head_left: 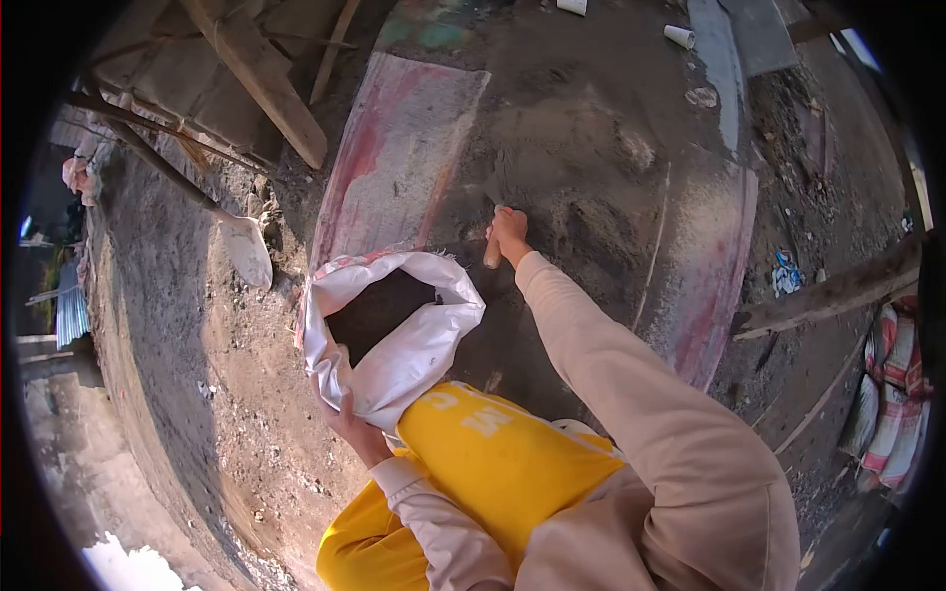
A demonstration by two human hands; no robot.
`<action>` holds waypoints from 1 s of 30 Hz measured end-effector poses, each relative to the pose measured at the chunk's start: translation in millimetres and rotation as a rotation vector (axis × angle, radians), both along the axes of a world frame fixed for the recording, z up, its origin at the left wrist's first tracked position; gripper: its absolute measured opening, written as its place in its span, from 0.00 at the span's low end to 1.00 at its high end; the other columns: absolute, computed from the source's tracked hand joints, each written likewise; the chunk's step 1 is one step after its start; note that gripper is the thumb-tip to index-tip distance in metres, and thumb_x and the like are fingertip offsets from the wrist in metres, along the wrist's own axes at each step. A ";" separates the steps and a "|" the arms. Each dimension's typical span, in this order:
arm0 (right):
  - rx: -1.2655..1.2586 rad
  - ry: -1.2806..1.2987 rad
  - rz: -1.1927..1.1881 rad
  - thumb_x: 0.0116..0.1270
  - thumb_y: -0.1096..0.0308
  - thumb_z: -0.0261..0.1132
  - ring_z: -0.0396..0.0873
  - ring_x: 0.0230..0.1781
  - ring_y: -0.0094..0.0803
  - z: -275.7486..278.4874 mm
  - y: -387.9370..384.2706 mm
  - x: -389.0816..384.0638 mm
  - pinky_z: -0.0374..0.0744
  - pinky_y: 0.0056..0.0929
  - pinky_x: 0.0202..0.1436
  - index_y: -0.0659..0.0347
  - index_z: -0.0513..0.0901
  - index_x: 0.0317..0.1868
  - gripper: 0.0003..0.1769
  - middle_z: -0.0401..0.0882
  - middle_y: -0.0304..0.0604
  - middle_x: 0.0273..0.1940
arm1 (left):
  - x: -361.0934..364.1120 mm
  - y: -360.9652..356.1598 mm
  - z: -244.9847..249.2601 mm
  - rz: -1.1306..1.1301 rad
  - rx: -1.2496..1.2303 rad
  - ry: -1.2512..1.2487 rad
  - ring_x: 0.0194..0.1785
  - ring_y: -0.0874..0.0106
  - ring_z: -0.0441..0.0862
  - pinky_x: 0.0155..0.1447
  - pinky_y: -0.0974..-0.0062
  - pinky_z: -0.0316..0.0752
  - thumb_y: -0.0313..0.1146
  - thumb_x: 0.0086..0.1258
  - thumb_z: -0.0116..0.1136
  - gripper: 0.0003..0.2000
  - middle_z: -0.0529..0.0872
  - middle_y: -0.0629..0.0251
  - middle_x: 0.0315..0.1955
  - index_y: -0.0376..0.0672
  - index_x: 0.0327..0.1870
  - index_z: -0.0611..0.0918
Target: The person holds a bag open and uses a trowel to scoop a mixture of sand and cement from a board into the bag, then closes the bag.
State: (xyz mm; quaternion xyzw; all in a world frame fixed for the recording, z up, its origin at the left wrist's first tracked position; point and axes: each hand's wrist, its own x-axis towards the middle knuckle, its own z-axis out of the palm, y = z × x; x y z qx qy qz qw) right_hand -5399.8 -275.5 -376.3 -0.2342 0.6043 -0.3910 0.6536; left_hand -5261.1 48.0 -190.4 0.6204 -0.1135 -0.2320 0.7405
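Note:
My right hand [509, 232] is closed around the wooden handle of a trowel [492, 256], whose dark blade points away from me and blends into the soil. Loose dark soil [581, 187] lies around and beyond that hand. At my left knee, a white woven sack [419, 355] stands with its mouth wide and its rim folded back; inside it looks dark. My left hand [357, 426] grips the sack's near left side, its fingers partly hidden by the fabric.
A shovel [244, 248] leans at the left beside wooden beams [266, 84]. Reddish-white sheets [404, 148] lie under the soil on both sides. White cups [679, 37] sit at the far end. A wooden plank [838, 295] and several striped sacks [892, 394] are at the right.

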 end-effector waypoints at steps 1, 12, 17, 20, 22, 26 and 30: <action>0.018 -0.005 -0.053 0.62 0.65 0.58 0.71 0.15 0.31 -1.4 -4.5 -2.9 0.73 0.30 0.17 0.62 0.70 0.27 0.11 0.69 0.40 0.20 | 0.9 1.0 -0.8 -0.010 0.011 -0.044 0.62 0.60 0.65 0.67 0.65 0.56 0.25 0.52 0.53 0.31 0.67 0.56 0.59 0.36 0.63 0.65; 0.204 -1.109 -0.265 0.66 0.62 0.55 0.68 0.20 0.23 34.0 43.7 -116.0 0.71 0.22 0.23 0.58 0.69 0.35 0.09 0.68 0.35 0.24 | 0.6 -3.0 -5.0 -0.018 -0.027 -0.028 0.62 0.61 0.65 0.67 0.66 0.57 0.24 0.52 0.52 0.31 0.68 0.55 0.58 0.36 0.64 0.64; 0.225 -0.897 0.158 0.64 0.68 0.56 0.71 0.22 0.23 106.5 93.6 -209.3 0.75 0.20 0.24 0.62 0.70 0.40 0.08 0.70 0.38 0.26 | 3.9 -1.9 -4.1 -0.033 0.018 -0.065 0.63 0.60 0.64 0.68 0.63 0.56 0.24 0.52 0.51 0.32 0.67 0.54 0.59 0.37 0.65 0.63; 0.064 -0.141 0.504 0.63 0.69 0.56 0.76 0.27 0.25 134.9 93.7 -258.5 0.75 0.21 0.24 0.62 0.70 0.43 0.10 0.73 0.40 0.29 | 5.1 -2.2 -5.0 -0.039 -0.001 -0.061 0.64 0.60 0.64 0.68 0.63 0.56 0.25 0.52 0.51 0.32 0.66 0.54 0.60 0.37 0.65 0.63; -0.051 0.344 0.651 0.61 0.69 0.58 0.79 0.31 0.34 139.0 78.3 -280.5 0.77 0.30 0.29 0.63 0.69 0.46 0.14 0.75 0.46 0.31 | 4.1 -2.5 -3.8 -0.056 -0.009 -0.073 0.64 0.60 0.63 0.68 0.63 0.56 0.25 0.53 0.52 0.32 0.66 0.55 0.60 0.37 0.65 0.64; -0.540 1.278 0.672 0.56 0.68 0.61 0.78 0.35 0.55 67.3 15.5 -317.0 0.76 0.49 0.42 0.65 0.69 0.47 0.19 0.77 0.60 0.37 | 7.3 -0.3 -6.7 -0.055 0.030 -0.075 0.64 0.59 0.63 0.68 0.61 0.56 0.26 0.53 0.54 0.33 0.65 0.54 0.61 0.38 0.65 0.64; -0.431 1.373 0.826 0.57 0.68 0.59 0.78 0.39 0.56 60.2 -6.7 -298.9 0.76 0.50 0.43 0.68 0.68 0.47 0.19 0.78 0.62 0.38 | 9.6 -2.0 -7.1 -0.043 0.022 -0.044 0.65 0.58 0.62 0.68 0.60 0.55 0.27 0.52 0.56 0.33 0.64 0.54 0.62 0.39 0.65 0.64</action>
